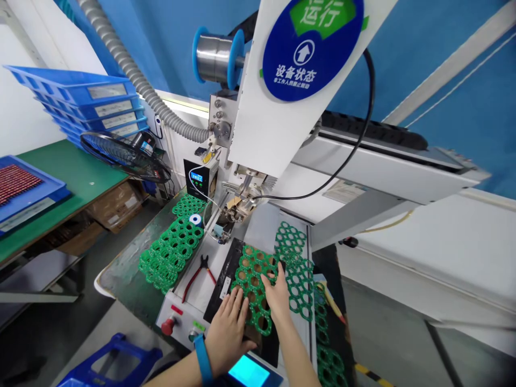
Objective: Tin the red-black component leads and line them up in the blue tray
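Observation:
A green circuit board panel [253, 280] full of round holes lies on the black fixture plate [220, 287] of a soldering machine. My left hand [230, 325], with a blue band at the wrist, rests its outstretched fingers on the panel's near left edge. On the panel's right edge is my right hand [278, 293], thumb and forefinger spread apart against it. The soldering head [237, 207] stands just beyond the panel. To the right, more green ring panels [296, 279] lie on the machine bed. Red-handled cutters [199, 275] lie left of the fixture.
Stacked green panels [171, 255] sit on the left of the bench. A red knob [167, 325] and a lit screen [252, 372] are at the machine's front. A black fan [124, 156] and blue trays [92, 102] stand at the left. A solder spool [217, 56] hangs above.

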The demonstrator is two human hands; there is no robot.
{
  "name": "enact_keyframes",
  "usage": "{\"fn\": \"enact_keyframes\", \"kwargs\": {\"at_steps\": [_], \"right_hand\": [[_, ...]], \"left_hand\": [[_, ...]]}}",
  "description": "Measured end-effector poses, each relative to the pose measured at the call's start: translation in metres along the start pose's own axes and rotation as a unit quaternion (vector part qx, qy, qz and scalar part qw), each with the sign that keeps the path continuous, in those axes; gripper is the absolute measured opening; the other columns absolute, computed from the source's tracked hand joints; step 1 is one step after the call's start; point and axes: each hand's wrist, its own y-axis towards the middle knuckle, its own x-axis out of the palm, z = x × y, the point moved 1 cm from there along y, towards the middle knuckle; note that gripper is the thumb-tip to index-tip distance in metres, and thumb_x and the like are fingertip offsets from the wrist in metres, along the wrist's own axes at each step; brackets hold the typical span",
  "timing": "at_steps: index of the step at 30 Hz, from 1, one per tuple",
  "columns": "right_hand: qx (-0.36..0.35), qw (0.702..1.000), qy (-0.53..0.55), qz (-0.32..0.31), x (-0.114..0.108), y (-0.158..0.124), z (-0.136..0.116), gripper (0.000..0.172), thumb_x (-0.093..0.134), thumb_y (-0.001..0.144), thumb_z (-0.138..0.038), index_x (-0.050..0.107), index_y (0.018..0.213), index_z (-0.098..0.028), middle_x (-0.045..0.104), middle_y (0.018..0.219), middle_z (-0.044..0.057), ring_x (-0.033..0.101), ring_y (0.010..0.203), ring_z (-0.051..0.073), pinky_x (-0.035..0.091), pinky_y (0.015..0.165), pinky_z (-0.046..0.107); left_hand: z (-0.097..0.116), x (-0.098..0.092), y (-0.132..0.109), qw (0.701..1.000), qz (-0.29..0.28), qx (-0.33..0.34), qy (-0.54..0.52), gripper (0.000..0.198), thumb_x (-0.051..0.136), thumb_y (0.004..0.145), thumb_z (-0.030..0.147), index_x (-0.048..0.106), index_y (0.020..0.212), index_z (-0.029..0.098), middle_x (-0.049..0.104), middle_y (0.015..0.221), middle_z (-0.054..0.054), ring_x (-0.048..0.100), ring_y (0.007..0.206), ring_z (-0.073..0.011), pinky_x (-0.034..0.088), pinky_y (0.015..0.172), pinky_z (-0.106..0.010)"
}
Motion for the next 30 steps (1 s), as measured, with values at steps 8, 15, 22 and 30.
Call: {"fn": "enact_keyframes", "kwargs": {"at_steps": [8, 15, 22, 30], "right_hand": [[-0.085, 0.987, -0.127, 0.043, 0.004, -0.009, -0.001, 0.066, 0.038, 0.082, -0.047, 0.046, 0.129, -0.003, 0.044, 0.125, 0.025, 0.036, 0.121, 0.039, 0.032, 0.1, 0.051], [-0.198, 0.953, -0.226, -0.029, -0.003, -0.007, -0.018, 0.059, 0.034, 0.09, -0.047, 0.051, 0.129, -0.006, 0.044, 0.134, 0.022, 0.032, 0.128, 0.035, 0.025, 0.107, 0.049], [-0.232, 0.916, -0.293, -0.143, 0.016, -0.002, -0.027, 0.065, 0.039, 0.087, -0.06, 0.036, 0.142, -0.026, 0.025, 0.153, 0.011, 0.015, 0.14, 0.035, 0.016, 0.11, 0.056], [-0.188, 0.913, -0.331, -0.15, 0.024, -0.006, -0.03, 0.069, 0.039, 0.087, -0.059, 0.029, 0.145, -0.022, 0.019, 0.154, 0.016, 0.011, 0.14, 0.037, 0.014, 0.11, 0.055]], "left_hand": [[-0.003, 0.003, -0.003, 1.0, -0.019, -0.003, -0.007, 0.088, 0.048, 0.081, 0.062, 0.023, 0.145, 0.007, 0.013, 0.152, -0.018, 0.01, 0.142, -0.0315, 0.027, 0.113, -0.049], [-0.004, 0.004, -0.004, 1.0, -0.024, -0.002, -0.016, 0.088, 0.047, 0.081, 0.063, 0.023, 0.144, 0.006, 0.011, 0.152, -0.019, 0.009, 0.142, -0.032, 0.026, 0.114, -0.05], [-0.003, 0.002, -0.005, 0.999, -0.035, 0.0, -0.026, 0.089, 0.045, 0.081, 0.064, 0.023, 0.144, 0.006, 0.009, 0.152, -0.022, 0.005, 0.142, -0.0322, 0.025, 0.114, -0.05], [-0.004, -0.004, -0.004, 0.997, -0.06, 0.018, -0.05, 0.091, 0.054, 0.079, 0.059, 0.017, 0.146, 0.012, 0.004, 0.15, -0.024, -0.001, 0.14, -0.034, 0.024, 0.112, -0.054]]}}
